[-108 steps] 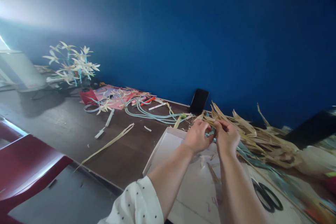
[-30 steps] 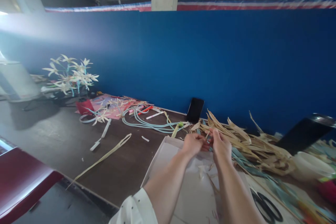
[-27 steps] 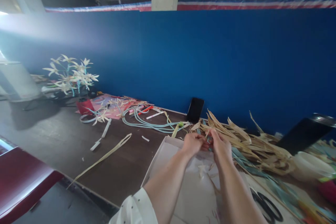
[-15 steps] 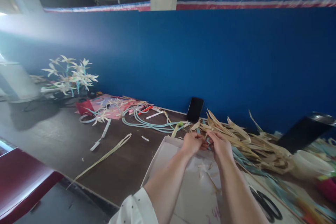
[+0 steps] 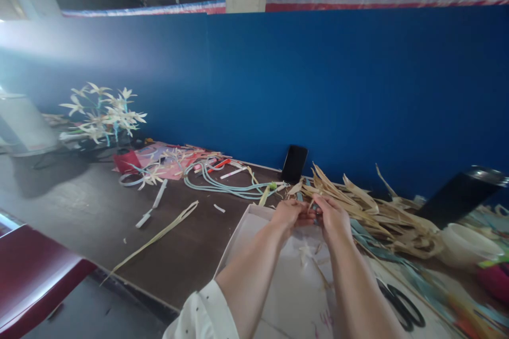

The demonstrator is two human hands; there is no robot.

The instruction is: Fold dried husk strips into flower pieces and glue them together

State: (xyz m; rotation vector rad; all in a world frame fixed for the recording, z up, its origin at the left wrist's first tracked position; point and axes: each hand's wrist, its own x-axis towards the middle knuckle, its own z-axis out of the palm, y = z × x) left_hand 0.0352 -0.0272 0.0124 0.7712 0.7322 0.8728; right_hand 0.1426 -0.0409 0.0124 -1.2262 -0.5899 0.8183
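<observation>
Both hands meet over the far end of a white box lid (image 5: 234,241). My right hand (image 5: 332,217) pinches a small light-blue strip (image 5: 316,212) together with a thin straw-coloured piece of dry husk (image 5: 311,203). My left hand (image 5: 290,214) is closed at the other side of the same piece, its fingers curled under it; what exactly lies between its fingertips is partly hidden. Below the hands, in the lid, lies a pale husk flower (image 5: 306,253) with a thin stem. Dry corn husks (image 5: 358,206) are heaped just beyond and right of my right hand.
Black-handled scissors (image 5: 401,304) lie at right, near a white bowl (image 5: 469,246) and a dark flask (image 5: 457,196). A phone (image 5: 294,163) leans on the blue partition (image 5: 338,90). Light-blue cords (image 5: 222,187), husk strips (image 5: 159,238) and white husk flowers (image 5: 107,114) are at left.
My fingers have shifted slightly around the small piece, the left ones flattening a little beneath it. The whole view has moved very slightly; other things stay put.
</observation>
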